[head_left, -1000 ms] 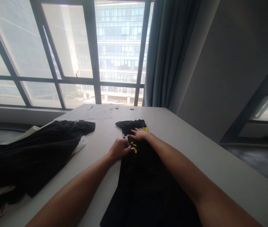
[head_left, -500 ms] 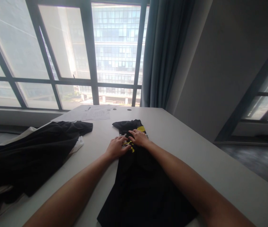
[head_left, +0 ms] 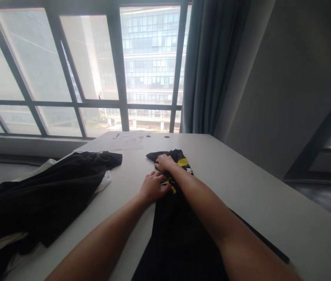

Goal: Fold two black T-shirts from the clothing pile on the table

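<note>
A black T-shirt with a yellow and white print lies lengthwise on the white table, folded narrow toward its far end. My left hand rests on its left edge beside the print, fingers apart and thumb stretched over the cloth. Farther up, my right hand reaches across to the left edge near the far end. Its fingers curl down round the fabric there, and their tips are partly hidden. My right forearm covers part of the print.
More black clothing lies in a loose heap at the left, with white cloth showing beneath. Papers rest at the far end of the table. Beyond are windows and a grey-blue curtain.
My right hand has moved left across the shirt to its left edge, its fingers curling in. My left hand stays by the print. The view has shifted slightly, and more black cloth shows beyond my right forearm.
</note>
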A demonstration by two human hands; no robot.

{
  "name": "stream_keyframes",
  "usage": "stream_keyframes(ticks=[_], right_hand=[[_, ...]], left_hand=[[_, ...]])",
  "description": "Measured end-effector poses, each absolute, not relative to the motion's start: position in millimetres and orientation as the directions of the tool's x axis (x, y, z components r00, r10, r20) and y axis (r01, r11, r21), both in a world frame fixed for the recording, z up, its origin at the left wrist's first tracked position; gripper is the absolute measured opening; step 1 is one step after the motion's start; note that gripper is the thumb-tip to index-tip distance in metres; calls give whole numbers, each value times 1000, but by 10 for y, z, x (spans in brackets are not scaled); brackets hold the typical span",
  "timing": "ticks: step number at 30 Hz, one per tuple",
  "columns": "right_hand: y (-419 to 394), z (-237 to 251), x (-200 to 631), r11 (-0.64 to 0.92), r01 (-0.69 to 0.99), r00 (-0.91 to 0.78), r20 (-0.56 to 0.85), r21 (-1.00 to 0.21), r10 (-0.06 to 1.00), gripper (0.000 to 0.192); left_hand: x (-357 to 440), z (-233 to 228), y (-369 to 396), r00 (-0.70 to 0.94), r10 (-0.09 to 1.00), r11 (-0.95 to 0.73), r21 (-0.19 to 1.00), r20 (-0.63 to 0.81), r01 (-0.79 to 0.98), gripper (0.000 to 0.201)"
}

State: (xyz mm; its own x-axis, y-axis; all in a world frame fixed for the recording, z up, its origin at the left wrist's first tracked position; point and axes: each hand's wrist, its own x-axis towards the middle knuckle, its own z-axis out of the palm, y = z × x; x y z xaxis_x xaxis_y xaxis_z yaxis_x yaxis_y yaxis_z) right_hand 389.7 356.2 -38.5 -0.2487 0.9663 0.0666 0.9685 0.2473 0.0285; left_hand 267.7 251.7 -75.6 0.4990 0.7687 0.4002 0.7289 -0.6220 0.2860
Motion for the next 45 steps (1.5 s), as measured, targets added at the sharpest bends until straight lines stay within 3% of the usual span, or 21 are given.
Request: stream_keyframes(ticks=[8, 11, 14, 20, 25, 29, 37, 43, 45], right_hand=[[3933, -588, 4221, 17, 999, -17, -12, -51, 1000, 57], [4010, -607, 4281, -64, 997, 64, -4, -31, 998, 53], [4060, -600, 4252, -34, 999, 35, 27, -28, 999, 43], [4132, -630, 4145, 220, 975, -210, 191, -34, 959, 44], [4210, -609, 4160, 136, 984, -124, 108, -113, 986, 30], [4238, -567, 4140, 102, 991, -95, 85, -83, 992, 30], [4216, -560, 4121, 28, 994, 6, 310, -105, 951, 39], [4201, -649, 4196, -91, 996, 92, 95, -20, 991, 46], [4170, -661, 4176, -94, 996, 93, 124, 5, 988, 47]], left_hand=[[2693, -740, 2531, 499, 770, -624, 306, 399, 719, 30], [2690, -737, 2529, 502, 766, -629, 309, 402, 713, 30], [2688, -734, 2522, 505, 763, -632, 302, 403, 713, 31], [2696, -726, 2519, 512, 762, -631, 277, 397, 724, 33], [2699, -739, 2523, 511, 764, -629, 277, 394, 726, 32], [2698, -743, 2518, 513, 759, -632, 265, 401, 728, 31], [2699, -749, 2516, 513, 758, -630, 247, 403, 736, 31], [2707, -747, 2515, 501, 764, -622, 261, 406, 738, 32], [2708, -742, 2514, 500, 767, -620, 266, 403, 738, 32]])
